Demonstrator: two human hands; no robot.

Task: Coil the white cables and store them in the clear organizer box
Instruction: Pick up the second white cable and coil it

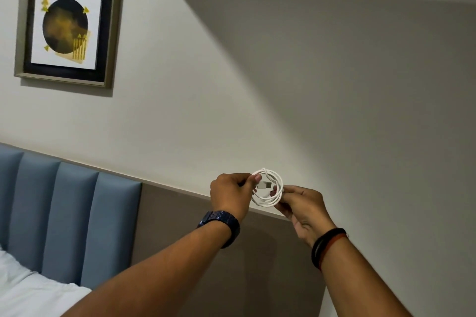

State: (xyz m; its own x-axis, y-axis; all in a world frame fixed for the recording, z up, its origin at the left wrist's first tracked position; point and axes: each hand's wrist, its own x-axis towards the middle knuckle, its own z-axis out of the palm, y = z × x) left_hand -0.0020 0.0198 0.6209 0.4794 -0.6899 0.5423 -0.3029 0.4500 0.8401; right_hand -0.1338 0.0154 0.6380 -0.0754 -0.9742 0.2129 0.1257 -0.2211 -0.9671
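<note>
A white cable (270, 202), wound into a small round coil, is held up in the air in front of the wall. My left hand (230, 194) pinches the coil's left side, with the USB plug end (265, 185) lying across the middle of the loop. My right hand (302, 210) grips the coil's right and lower side. A dark watch sits on my left wrist and dark bands on my right. The clear organizer box is not in view.
A blue padded headboard (69, 219) and white bedding (28, 291) fill the lower left. A brown wall panel (270, 265) runs behind my arms. A framed picture (68, 27) hangs on the pale wall at the upper left.
</note>
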